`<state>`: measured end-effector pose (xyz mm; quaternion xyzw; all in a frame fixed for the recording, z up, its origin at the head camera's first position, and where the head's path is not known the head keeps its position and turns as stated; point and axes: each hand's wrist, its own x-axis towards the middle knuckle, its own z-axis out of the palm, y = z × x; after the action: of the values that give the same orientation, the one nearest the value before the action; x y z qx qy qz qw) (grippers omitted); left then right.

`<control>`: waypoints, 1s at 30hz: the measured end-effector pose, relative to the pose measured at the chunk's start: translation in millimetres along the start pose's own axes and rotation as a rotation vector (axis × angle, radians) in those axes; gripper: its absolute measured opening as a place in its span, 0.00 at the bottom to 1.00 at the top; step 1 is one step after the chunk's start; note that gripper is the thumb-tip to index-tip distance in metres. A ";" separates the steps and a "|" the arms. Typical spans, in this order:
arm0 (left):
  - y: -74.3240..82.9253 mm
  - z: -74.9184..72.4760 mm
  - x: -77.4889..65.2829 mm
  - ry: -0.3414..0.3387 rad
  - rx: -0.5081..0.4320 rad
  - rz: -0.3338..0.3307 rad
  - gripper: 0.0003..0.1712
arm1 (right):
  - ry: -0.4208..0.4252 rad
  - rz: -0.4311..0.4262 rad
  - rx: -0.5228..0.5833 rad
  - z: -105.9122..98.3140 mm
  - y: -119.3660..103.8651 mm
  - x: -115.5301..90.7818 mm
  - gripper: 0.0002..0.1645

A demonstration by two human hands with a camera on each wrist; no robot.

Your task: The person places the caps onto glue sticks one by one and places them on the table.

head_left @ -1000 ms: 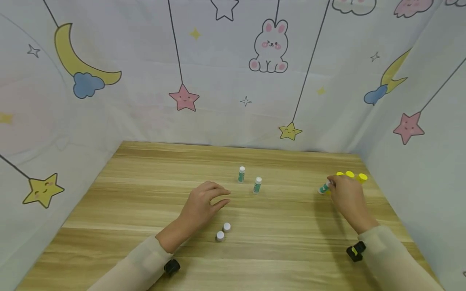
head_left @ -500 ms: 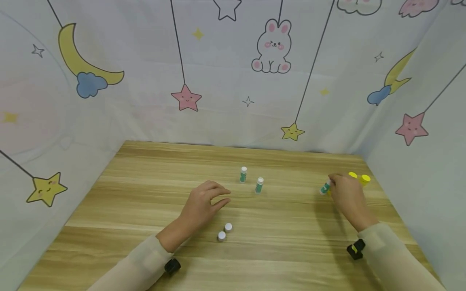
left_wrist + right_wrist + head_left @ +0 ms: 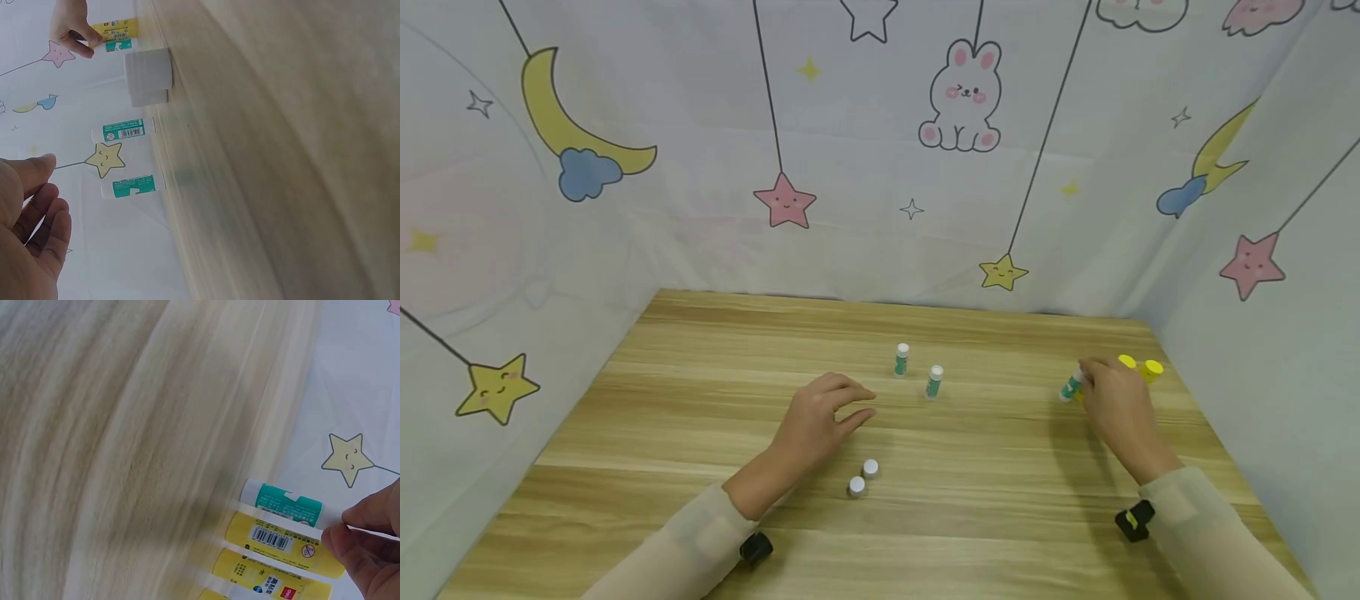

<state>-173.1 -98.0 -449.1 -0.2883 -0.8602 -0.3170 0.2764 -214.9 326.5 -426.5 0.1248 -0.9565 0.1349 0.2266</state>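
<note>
My right hand (image 3: 1116, 404) pinches a green-and-white glue stick (image 3: 1070, 387) by its white cap end, at the right side of the table. In the right wrist view this glue stick (image 3: 284, 503) stands close beside a row of yellow glue sticks (image 3: 284, 544); whether its base touches the table is hard to tell. My left hand (image 3: 816, 421) hovers over the middle-left, thumb and fingers apart, holding nothing. Two more green-and-white glue sticks (image 3: 933, 382) stand upright beyond it. Nearer to me are two short white cylinders (image 3: 870, 468), like caps.
The wooden table (image 3: 700, 358) ends against a white cloth backdrop (image 3: 850, 250) with printed stars and a rabbit. Cloth also hangs along both sides. Yellow caps (image 3: 1152, 370) of the glue stick row show behind my right hand.
My right hand has shifted very slightly, so one yellow cap seen earlier is now hidden behind it. The head view has turned a little. My left hand stays in place.
</note>
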 end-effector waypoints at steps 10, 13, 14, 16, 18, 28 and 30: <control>3.6 0.9 2.3 -0.021 -0.010 -0.004 0.13 | 0.031 0.036 0.059 -10.3 -21.0 -9.5 0.17; 4.3 1.8 3.0 -0.030 -0.013 -0.012 0.14 | 0.026 0.056 0.061 -12.5 -36.2 -15.0 0.18; 4.4 2.1 3.1 -0.033 -0.012 -0.014 0.14 | 0.030 0.062 0.063 -12.7 -41.8 -17.1 0.18; 4.5 2.5 3.4 -0.039 -0.005 -0.016 0.14 | 0.050 0.058 0.062 -11.2 -53.3 -20.8 0.18; 4.1 2.9 3.7 -0.046 0.005 -0.019 0.14 | 0.071 0.053 0.069 -8.1 -64.4 -24.3 0.18; -0.2 8.5 8.3 -0.087 0.033 -0.072 0.19 | 0.091 0.083 0.248 6.8 -114.1 -35.7 0.20; -0.7 9.9 10.0 -0.106 0.029 -0.106 0.20 | 0.094 0.078 0.273 8.8 -121.7 -37.0 0.19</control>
<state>-183.2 -88.3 -449.2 -0.2544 -0.8923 -0.3028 0.2175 -149.8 216.9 -426.9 0.1105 -0.9218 0.2781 0.2465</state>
